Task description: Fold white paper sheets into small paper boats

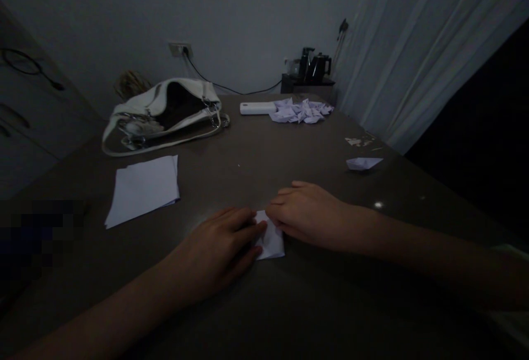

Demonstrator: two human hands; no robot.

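Paper tops a seemingly brown table beside curtains.

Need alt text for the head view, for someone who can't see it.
Left hand and right hand rest on a folded paper on a dark table. Beyond are paper sheets, a white bag, a folded-paper pile and a paper boat.

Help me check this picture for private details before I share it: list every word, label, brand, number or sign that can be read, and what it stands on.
Readable text: none.
White handheld device: a small dark mark at its left end, too small to read.
Small folded sheet, paper stack, white handbag: no legible writing.
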